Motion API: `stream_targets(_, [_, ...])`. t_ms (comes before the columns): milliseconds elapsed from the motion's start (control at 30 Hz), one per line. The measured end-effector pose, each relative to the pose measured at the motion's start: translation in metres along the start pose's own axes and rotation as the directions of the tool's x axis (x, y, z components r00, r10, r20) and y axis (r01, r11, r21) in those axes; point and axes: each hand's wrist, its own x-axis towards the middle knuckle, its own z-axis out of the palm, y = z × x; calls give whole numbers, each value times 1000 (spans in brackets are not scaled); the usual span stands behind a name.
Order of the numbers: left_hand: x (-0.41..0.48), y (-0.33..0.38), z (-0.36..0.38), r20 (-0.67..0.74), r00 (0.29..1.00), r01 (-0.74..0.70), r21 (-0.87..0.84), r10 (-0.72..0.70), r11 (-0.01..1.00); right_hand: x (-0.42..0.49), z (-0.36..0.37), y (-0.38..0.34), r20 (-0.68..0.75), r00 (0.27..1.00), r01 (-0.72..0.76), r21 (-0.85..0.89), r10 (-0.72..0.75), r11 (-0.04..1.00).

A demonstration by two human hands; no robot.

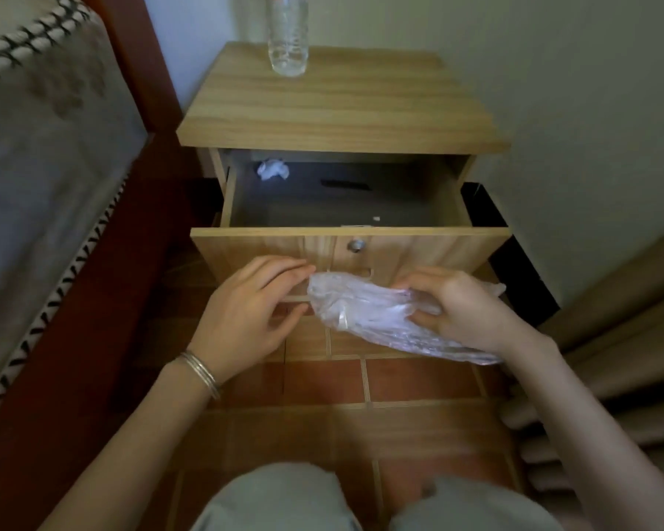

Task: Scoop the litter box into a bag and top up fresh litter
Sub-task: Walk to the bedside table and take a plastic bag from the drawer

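Bottle (pixel 288 47) on nightstand (pixel 338 105), bed (pixel 47 155) left.
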Motion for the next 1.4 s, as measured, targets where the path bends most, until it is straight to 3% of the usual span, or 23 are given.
stream_targets(133, [-18,-7,30,233,969,43,150,-78,988,-15,24,3,49,993,-109,-40,111,993])
stream_targets(233, [-19,-12,46,281,949,84,208,-142,974,-15,33,7,51,989,-138,-62,141,989])
stream_targets(467, [-3,-13,62,165,973,124,220,-163,968,4,45,15,49,995,-76,-152,84,985])
stream_targets(733, [16,-18,75,-19,982,188,278,-190,942,14,55,17,54,996,-61,-126,69,990])
stream_targets(1033, [23,-21,74,-26,987,161,323,-161,933,20,58,20,37,996,-74,-118,79,990])
stream_targets(1300, [118,-29,71,130,941,263,296,-312,918,6,50,35,-40,988,-156,-119,152,981])
stream_targets(1400, [119,-37,80,121,939,276,297,-323,914,6,43,44,-39,984,-177,-154,173,972])
